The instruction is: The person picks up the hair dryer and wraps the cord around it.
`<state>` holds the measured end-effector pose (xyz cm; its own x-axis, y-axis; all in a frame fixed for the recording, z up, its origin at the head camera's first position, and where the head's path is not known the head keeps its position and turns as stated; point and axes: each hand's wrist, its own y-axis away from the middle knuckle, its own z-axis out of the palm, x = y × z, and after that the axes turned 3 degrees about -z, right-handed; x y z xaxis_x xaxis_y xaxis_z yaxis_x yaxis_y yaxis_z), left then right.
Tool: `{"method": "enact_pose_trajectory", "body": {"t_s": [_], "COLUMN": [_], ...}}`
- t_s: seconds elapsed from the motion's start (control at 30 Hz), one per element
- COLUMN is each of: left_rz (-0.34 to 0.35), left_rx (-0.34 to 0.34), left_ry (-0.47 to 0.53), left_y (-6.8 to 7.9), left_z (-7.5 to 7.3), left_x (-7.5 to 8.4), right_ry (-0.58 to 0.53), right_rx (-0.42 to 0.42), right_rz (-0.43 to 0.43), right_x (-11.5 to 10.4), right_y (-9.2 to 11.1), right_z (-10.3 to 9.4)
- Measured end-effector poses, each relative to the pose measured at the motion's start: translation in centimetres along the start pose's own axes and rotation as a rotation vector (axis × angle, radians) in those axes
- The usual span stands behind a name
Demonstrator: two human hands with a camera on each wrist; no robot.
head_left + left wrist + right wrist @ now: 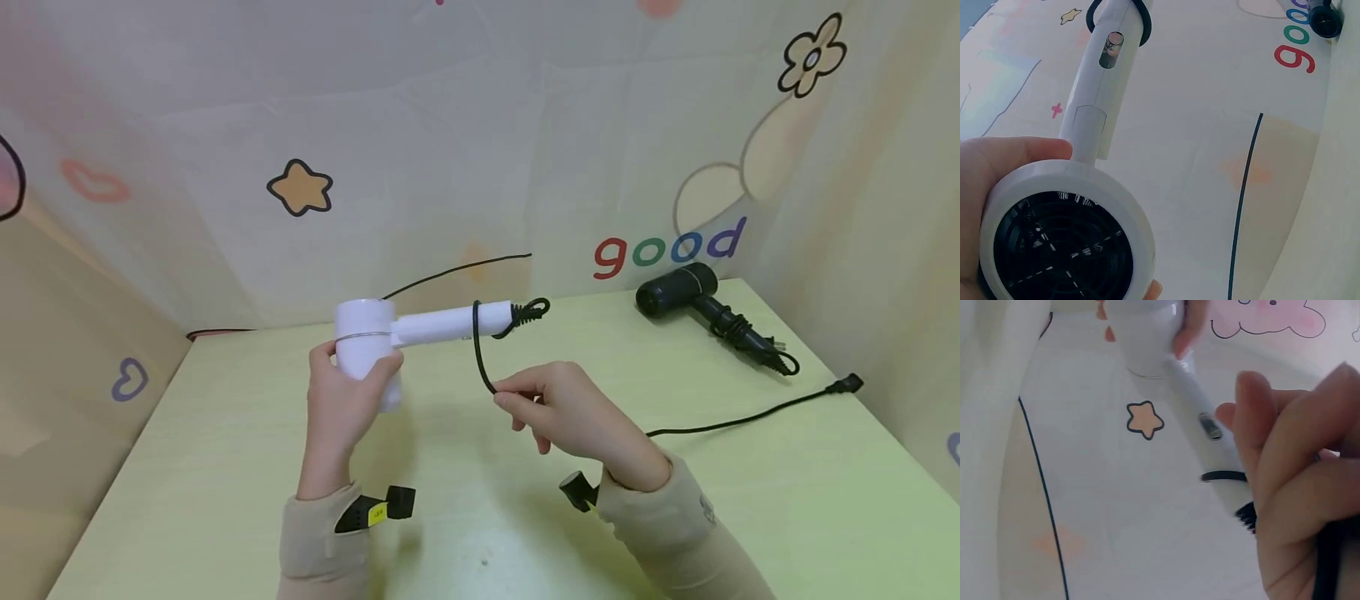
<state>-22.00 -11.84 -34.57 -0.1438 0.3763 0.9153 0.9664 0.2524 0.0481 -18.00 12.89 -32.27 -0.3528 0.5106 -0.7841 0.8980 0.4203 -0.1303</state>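
My left hand grips a white hair dryer round its barrel, with the handle pointing right. In the left wrist view the dryer's dark round grille faces the camera, and a switch shows on the handle. A black power cord leaves the handle's end in a small loop and passes over the handle. Thumb and fingertips of my right hand pinch that cord just below the handle. Past the right wrist, the cord's far stretch runs over the table to its plug.
A black hair dryer lies at the table's back right, its cord wound round the handle. The pale green table meets a printed curtain at the back and sides. Each wrist wears a small camera.
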Motion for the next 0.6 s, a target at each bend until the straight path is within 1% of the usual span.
{"method": "enact_pose_trajectory", "body": {"t_s": [0.13,0.27,0.4,0.6], "left_rz": [-0.02,-0.036,-0.044,-0.051], "left_rx": [-0.027,-0.05,-0.07,-0.092], "left_ry": [0.097,0.16,0.179,0.175], "left_y": [-0.1,-0.2,-0.3,-0.3], "left_z": [-0.3,-0.5,-0.6,-0.8], "left_x": [0.0,0.0,-0.1,-0.1], "right_ry": [-0.063,-0.14,-0.19,-0.27], "right_rx": [0.026,0.037,0.044,0.051], "right_rz": [0.013,0.022,0.05,0.123], "right_x": [0.9,2.1,3.4,4.9], "right_y": [-1.0,-2.0,-3.0,-4.2], "right_z": [0.5,1.0,1.3,1.6]}}
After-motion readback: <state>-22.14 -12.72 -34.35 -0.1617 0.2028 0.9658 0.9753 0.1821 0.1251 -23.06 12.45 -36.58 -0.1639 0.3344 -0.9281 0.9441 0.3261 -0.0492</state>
